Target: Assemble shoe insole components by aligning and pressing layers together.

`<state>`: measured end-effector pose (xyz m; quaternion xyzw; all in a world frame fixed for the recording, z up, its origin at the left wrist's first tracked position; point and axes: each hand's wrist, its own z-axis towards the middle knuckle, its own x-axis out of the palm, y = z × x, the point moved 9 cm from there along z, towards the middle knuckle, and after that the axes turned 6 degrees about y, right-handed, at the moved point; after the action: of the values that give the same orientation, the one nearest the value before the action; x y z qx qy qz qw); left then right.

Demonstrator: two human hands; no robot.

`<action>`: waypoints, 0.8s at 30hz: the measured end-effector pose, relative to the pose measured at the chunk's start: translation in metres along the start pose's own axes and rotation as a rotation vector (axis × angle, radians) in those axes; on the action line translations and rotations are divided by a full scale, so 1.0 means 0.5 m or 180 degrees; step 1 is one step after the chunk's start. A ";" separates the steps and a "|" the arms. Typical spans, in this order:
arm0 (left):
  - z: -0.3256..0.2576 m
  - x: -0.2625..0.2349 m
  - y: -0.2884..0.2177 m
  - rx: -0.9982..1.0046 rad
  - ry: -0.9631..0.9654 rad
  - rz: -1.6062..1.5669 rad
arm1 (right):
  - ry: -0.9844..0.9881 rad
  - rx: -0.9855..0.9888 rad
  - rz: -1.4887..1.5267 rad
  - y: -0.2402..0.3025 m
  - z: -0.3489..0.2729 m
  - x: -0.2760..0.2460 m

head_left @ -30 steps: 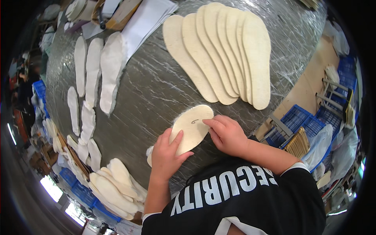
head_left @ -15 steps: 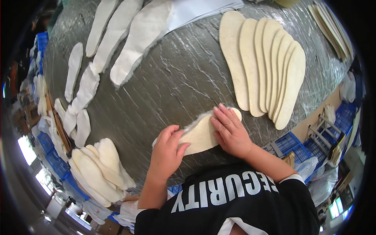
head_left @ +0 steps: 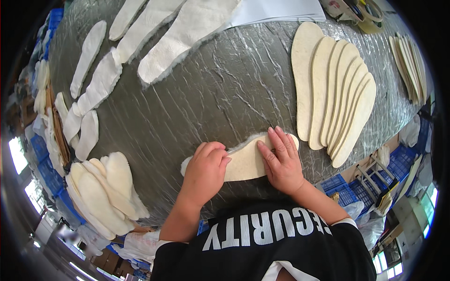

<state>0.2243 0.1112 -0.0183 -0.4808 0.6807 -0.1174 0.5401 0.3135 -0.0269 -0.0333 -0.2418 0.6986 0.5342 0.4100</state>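
A cream felt insole point(head_left: 247, 161) lies crosswise in front of me on top of a white fleecy piece, whose fluffy edge point(head_left: 185, 165) sticks out at the left and along the far side. My left hand point(head_left: 206, 169) is closed over the left part, fingers curled and thumb against them, gripping the insole. On the right end rests my right hand point(head_left: 283, 161), its fingers stretched out flat across the felt. Right of it, a fan of several cream felt insoles point(head_left: 305, 84) lies overlapped on the table.
White fleece-edged insole pieces point(head_left: 180, 42) spread over the far left of the plastic-covered table point(head_left: 211, 103). Fluffy insoles point(head_left: 105, 187) are piled at the near left. Paper sheets point(head_left: 276, 11), a tape roll point(head_left: 371, 21) and stacked insoles point(head_left: 408, 68) lie along the far side. Blue crates point(head_left: 344, 189) stand beyond the right edge.
The view has shifted, so the table's things sit elsewhere in the picture. My left fingers have drawn closer together on the insole. My right hand still lies on its right end.
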 end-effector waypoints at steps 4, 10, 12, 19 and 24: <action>0.006 0.004 0.004 -0.0050 -0.0034 0.0002 | 0.0118 0.0099 -0.0102 0.001 0.007 0.000; 0.016 0.011 0.011 -0.0387 -0.0035 0.0286 | 0.0294 0.0247 -0.0164 0.016 0.028 -0.010; 0.016 0.009 0.001 -0.0289 -0.0096 0.0330 | 0.0274 0.0087 0.0129 0.041 0.043 -0.021; -0.046 -0.063 0.019 -0.0461 -0.0422 0.0193 | -0.0085 -0.0757 0.0997 0.081 0.087 0.024; -0.130 -0.066 0.131 -0.0844 -0.0385 -0.0808 | -0.0145 -0.0916 0.0945 0.126 0.108 0.003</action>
<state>0.1330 0.1470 -0.0169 -0.6360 0.5903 -0.0647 0.4928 0.2805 0.0439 -0.0051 -0.1801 0.6337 0.6883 0.3037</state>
